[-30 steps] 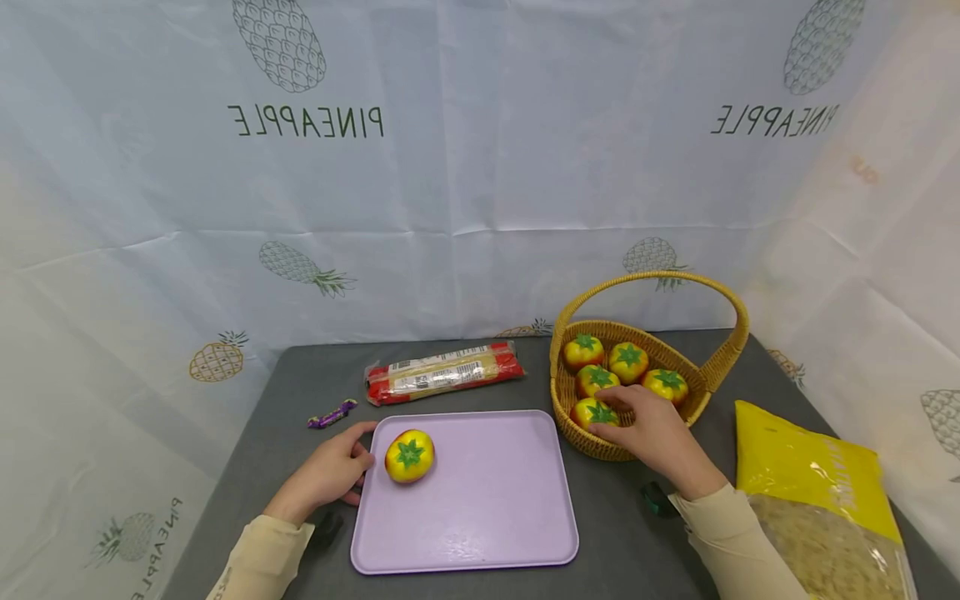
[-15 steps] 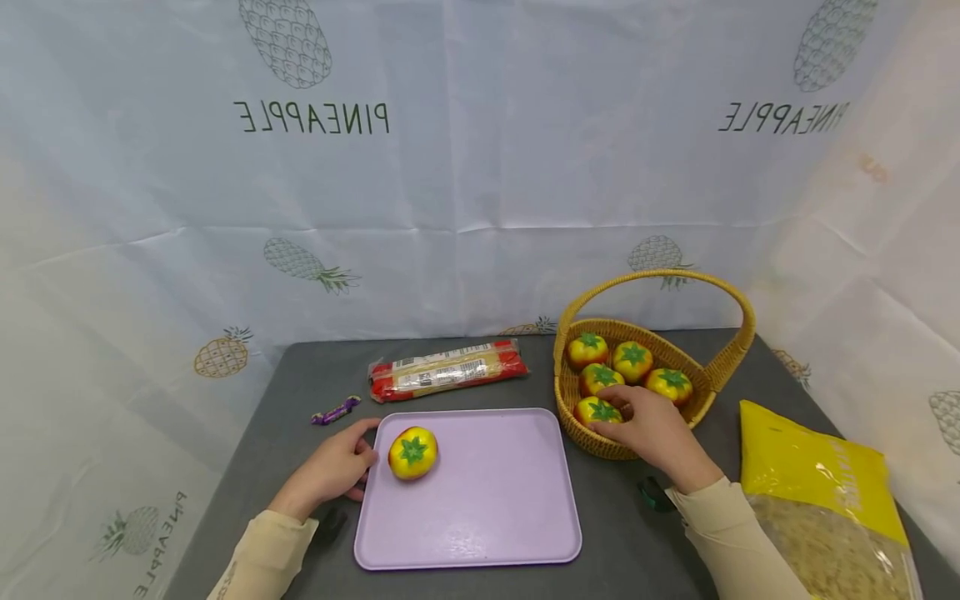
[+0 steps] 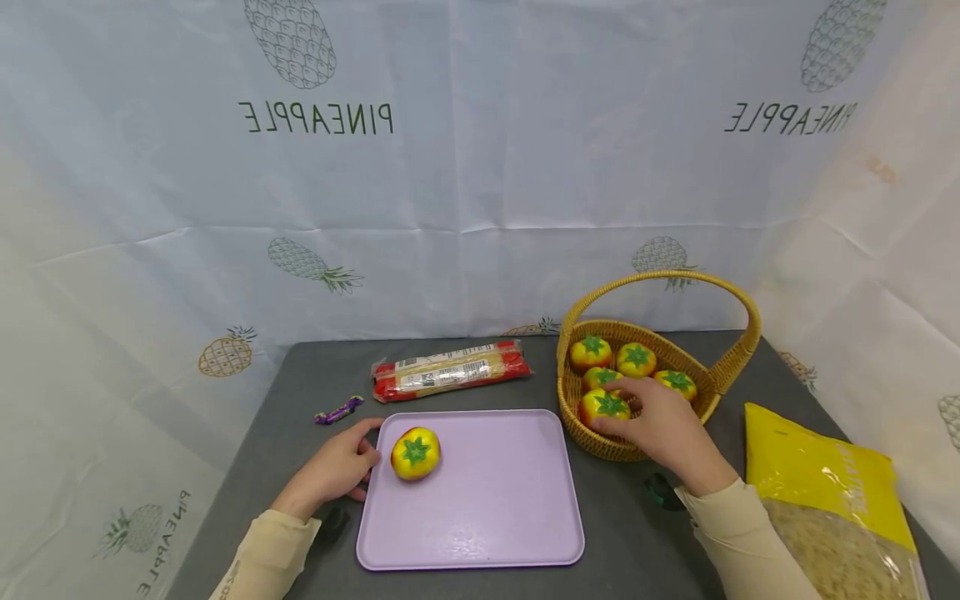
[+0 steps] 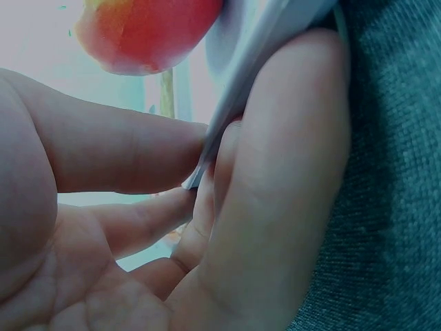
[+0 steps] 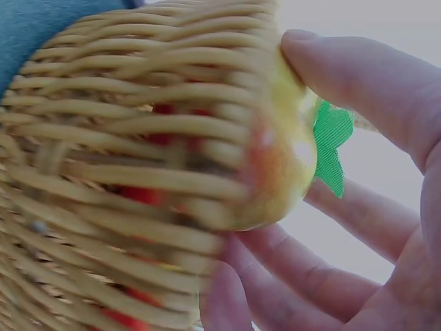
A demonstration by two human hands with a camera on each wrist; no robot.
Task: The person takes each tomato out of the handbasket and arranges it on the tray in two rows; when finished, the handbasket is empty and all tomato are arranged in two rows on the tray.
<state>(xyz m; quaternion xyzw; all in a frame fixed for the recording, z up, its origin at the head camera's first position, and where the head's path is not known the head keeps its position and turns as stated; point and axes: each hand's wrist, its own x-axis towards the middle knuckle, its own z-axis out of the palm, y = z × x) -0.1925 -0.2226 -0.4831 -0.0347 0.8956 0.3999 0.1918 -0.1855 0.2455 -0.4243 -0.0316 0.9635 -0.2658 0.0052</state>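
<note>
My left hand (image 3: 335,469) pinches the left rim of a lilac tray (image 3: 480,500); the left wrist view shows the thumb on the edge and fingers beneath. On the tray's upper left sits a yellow-and-red toy fruit (image 3: 416,453) with a green star-shaped leaf. At the right, my right hand (image 3: 663,427) grips a similar toy fruit (image 3: 602,407) at the near left of a wicker basket (image 3: 600,447). In the right wrist view, thumb and fingers lie around this fruit (image 5: 286,158), which stands partly above the woven rim. Several more such fruits (image 3: 636,359) lie in the basket.
A red-ended pack of dry noodles (image 3: 450,372) lies behind the tray, with a purple wrapped candy (image 3: 339,411) to its left. A yellow bag of pasta (image 3: 832,492) lies at the right edge. The basket's tall handle (image 3: 660,275) arches over the fruits.
The toy fruit in my right hand has risen slightly and now covers more of the one behind it. My left hand stays on the tray rim. The head view has shifted a little.
</note>
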